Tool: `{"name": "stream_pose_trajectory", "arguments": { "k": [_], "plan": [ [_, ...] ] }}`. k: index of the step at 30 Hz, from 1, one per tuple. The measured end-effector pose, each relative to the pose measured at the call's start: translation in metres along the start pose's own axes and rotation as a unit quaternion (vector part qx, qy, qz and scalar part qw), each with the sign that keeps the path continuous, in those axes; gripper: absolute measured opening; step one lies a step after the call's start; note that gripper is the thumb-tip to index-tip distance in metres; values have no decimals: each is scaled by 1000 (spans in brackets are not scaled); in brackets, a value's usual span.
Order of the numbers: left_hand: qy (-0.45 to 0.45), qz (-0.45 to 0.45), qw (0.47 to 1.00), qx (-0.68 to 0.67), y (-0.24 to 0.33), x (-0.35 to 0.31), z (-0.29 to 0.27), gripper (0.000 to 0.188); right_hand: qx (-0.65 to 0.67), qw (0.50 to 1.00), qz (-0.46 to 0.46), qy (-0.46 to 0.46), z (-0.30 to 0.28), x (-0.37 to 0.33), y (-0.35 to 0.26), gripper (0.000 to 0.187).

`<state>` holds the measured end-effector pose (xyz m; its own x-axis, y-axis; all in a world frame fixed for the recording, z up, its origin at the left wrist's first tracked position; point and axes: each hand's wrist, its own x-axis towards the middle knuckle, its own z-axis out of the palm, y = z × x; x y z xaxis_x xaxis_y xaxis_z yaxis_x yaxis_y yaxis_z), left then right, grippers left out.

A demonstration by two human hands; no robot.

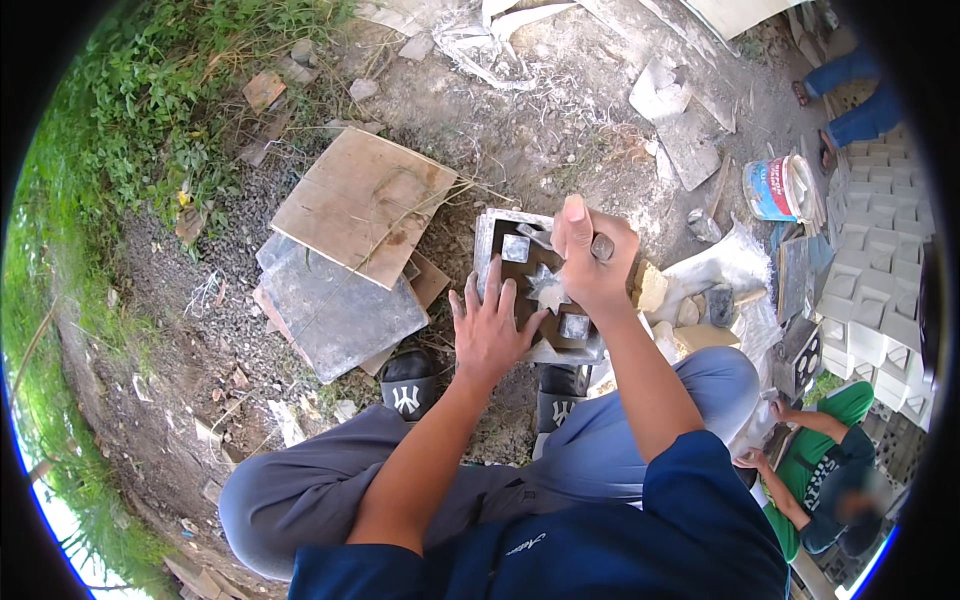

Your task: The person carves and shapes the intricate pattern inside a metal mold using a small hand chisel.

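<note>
Between my feet sits a square box-like mold (pixel 484 240) with a pale rim. Inside it are a pale square block (pixel 516 248) at the far left, another square block (pixel 574 326) at the near right, and a star-shaped piece (pixel 546 288) in the middle. My left hand (pixel 490 335) lies over the mold's left side, fingers spread and dusty, holding nothing. Above the mold's right side, my right hand (pixel 598 265) is closed in a fist around a bar with a blunt grey end (pixel 602 246); the rest of the bar is hidden.
Left lie stacked boards, a brown one (pixel 365 195) over a grey slab (pixel 345 310). A paint bucket (pixel 778 190), a white sack (pixel 735 265) with rubble, and stacked patterned blocks (pixel 875 260) stand right. Another person (pixel 820 460) works at lower right; someone's legs (pixel 850 100) show farther back.
</note>
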<state>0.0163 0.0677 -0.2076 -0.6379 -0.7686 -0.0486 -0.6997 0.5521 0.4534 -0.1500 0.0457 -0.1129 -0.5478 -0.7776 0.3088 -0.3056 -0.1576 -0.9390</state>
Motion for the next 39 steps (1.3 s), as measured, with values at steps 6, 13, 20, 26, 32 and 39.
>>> {"name": "stream_pose_trajectory", "arguments": {
  "k": [6, 13, 20, 26, 32, 39],
  "plan": [
    [3, 4, 1000, -6, 3, -1, 3, 72, 14, 998, -44, 32, -14, -7, -6, 57],
    [5, 0, 1000, -2, 3, -2, 4, 72, 25, 999, -16, 21, -22, -9, -16, 52],
    [13, 0, 1000, 9, -1, -5, 3, 71, 30, 999, 4, 13, -30, -18, -21, 52],
    [5, -9, 1000, 2, 1, -4, 7, 70, -108, 990, 89, -9, -35, -15, 8, 47],
    [30, 11, 999, 1, 9, 0, 8, 71, -92, 988, 127, -21, -38, -16, 21, 46],
    [35, 8, 999, 12, 2, -4, 6, 71, -10, 984, 174, 27, -18, -7, -24, 48]
  ]
}}
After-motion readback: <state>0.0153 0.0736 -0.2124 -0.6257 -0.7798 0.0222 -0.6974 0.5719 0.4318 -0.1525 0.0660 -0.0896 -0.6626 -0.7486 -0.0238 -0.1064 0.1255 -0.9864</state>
